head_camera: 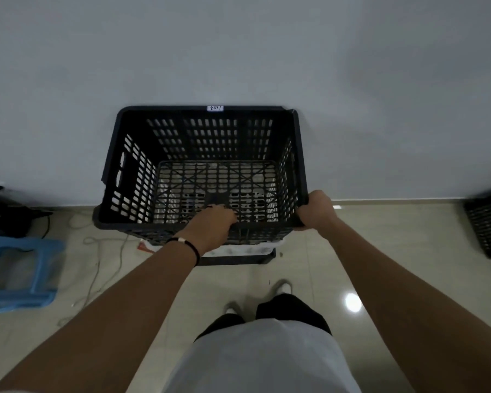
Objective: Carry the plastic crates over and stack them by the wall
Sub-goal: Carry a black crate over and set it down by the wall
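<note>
Black plastic crate (201, 143) sits at the centre of the frame, its far side against the pale wall (238, 46), and both hands are closed on its near rim. The right hand (316, 208) wraps the near right corner, fingers curled over the edge. The left hand (213, 222) grips the middle of the near rim with its fingers hooked inside; a dark band (187, 246) circles that wrist. The crate rests on top of another dark crate (238, 258), whose near edge shows just below it, with something white between the two. A small white label (215, 108) sits on the far rim. At the left edge of the frame stands a blue stool (17, 276) on the glossy tiled floor (380, 265), with loose cords (97, 268) beside it. At the right edge, another black crate (488, 225) stands by the wall.
</note>
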